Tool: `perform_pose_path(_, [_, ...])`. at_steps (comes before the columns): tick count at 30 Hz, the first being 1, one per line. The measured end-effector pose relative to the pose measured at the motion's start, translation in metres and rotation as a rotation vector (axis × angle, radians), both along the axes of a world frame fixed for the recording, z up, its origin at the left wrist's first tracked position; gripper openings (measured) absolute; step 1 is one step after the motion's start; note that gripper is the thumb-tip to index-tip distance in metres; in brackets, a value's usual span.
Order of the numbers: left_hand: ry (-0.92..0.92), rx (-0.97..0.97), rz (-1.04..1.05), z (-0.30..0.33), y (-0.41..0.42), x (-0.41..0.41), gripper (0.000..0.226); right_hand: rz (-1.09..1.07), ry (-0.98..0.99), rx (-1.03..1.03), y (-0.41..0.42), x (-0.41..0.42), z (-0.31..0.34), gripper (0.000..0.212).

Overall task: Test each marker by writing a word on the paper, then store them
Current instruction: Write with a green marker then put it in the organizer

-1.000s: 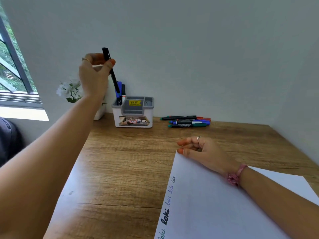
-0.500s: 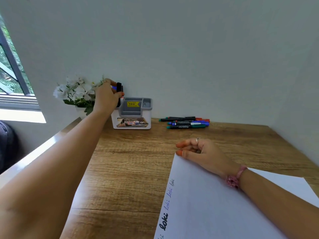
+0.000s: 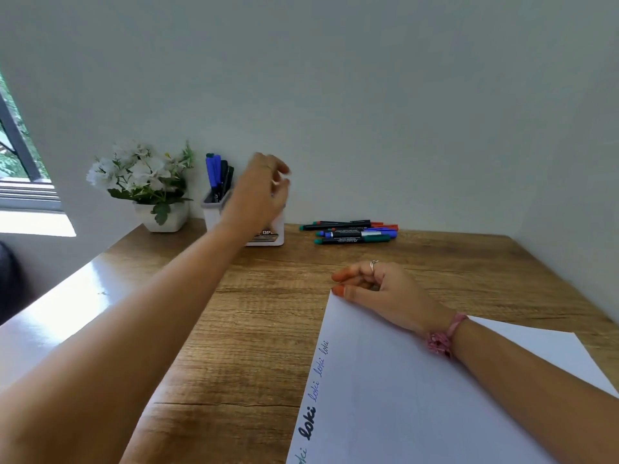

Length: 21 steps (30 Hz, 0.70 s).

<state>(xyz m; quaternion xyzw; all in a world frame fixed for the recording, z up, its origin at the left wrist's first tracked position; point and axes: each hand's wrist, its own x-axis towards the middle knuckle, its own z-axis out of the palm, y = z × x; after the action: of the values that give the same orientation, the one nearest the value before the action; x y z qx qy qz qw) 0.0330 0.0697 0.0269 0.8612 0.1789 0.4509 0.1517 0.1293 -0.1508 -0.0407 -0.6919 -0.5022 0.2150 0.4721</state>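
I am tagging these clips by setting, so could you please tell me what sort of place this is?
Probably a home desk or study corner: a wooden desk set against a plain wall, a pen holder with markers, a small pot of white flowers and a window at the left.

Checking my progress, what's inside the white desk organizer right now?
Blue and black markers stand upright in the organizer's left end. The left hand covers the other compartments.
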Motion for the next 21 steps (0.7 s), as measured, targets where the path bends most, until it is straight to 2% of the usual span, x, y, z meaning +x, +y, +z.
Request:
perform_pose_path(4, [0.343, 0.033, -0.132, -0.038, -0.027, 0.040, 0.026, 0.007, 0.014, 0.005, 0.000, 0.000, 0.001, 0.016])
perform_pose_path(8, [0.578, 0.063, -0.014, -0.058, -0.032, 0.061, 0.039, 0.011, 0.010, -0.001, 0.001, 0.000, 0.000, 0.017])
perform_pose_path(16, [0.629, -0.012, -0.054, -0.057, -0.027, 0.056, 0.034, 0.002, 0.027, 0.017, 0.000, -0.001, 0.001, 0.016])
perform_pose_path(21, [0.491, -0.007, -0.142, -0.041, -0.039, 0.028, 0.027, -0.176, 0.231, 0.201, 0.000, 0.000, 0.007, 0.019])
